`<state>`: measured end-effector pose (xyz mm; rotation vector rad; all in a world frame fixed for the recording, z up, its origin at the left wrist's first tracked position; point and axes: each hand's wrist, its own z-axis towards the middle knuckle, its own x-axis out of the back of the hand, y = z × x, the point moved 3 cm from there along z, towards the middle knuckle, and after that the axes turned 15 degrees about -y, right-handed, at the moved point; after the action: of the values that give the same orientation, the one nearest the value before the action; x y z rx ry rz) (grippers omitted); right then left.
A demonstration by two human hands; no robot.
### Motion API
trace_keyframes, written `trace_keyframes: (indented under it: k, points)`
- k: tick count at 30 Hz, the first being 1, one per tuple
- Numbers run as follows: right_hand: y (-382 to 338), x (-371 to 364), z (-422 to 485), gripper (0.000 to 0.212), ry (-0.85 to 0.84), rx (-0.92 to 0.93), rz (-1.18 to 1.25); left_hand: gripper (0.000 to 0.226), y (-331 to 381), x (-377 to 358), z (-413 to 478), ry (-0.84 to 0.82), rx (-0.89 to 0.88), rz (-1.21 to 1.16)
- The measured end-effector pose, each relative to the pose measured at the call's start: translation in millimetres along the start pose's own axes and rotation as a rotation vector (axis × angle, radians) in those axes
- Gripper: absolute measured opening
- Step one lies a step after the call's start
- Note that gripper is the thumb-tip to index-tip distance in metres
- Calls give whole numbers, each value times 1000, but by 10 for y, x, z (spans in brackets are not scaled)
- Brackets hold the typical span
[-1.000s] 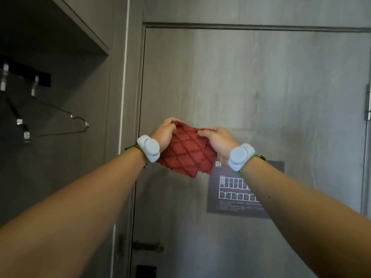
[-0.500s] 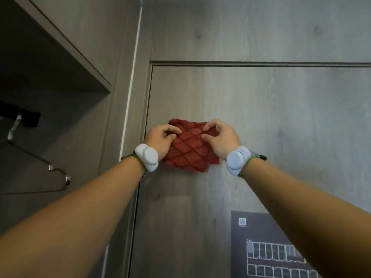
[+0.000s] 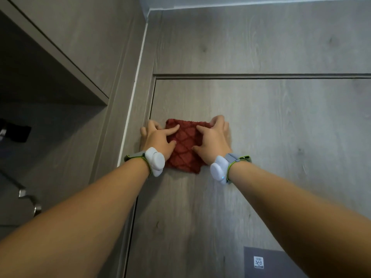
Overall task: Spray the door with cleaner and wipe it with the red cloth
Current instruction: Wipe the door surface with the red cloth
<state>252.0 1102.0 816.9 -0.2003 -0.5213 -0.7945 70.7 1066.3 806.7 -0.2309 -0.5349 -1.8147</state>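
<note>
The red cloth [image 3: 185, 146], folded and quilted in a diamond pattern, lies flat against the grey wood-grain door [image 3: 271, 127] near its upper left corner. My left hand [image 3: 157, 138] presses on the cloth's left edge with fingers spread, some of them on the door itself. My right hand [image 3: 213, 139] presses on the cloth's right side, fingers spread over its top right corner. Both wrists wear white bands. No spray bottle is in view.
The door frame [image 3: 140, 109] runs up just left of my left hand. An open dark wardrobe niche [image 3: 40, 117] with a hanger hook [image 3: 30, 199] sits at the left. A dark notice plate [image 3: 267, 261] is fixed low on the door.
Both hands have lifted the cloth higher on the door and spread it flat against the surface; fingers went from pinching to splayed. My view has tilted upward, showing the door's top edge.
</note>
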Motion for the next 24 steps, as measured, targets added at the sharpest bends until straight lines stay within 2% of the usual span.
trace_keyframes:
  k: [6, 12, 16, 19, 24]
  points:
    - [-164, 24, 32, 22, -23, 56, 65, 55, 57, 19, 66, -90, -6, -41]
    - [-171, -78, 62, 45, -10, 161, 229, 57, -9, 65, 15, -90, 22, -136]
    - [-288, -232, 123, 58, -102, 221, 278, 59, -280, 193, 13, -101, 81, -147]
    - [-426, -355, 133, 64, -154, 272, 220, 61, -423, 253, 30, -92, 123, -118]
    - [-502, -462, 143, 70, -143, 250, 59, 75, -411, 232, 22, -120, 108, -73]
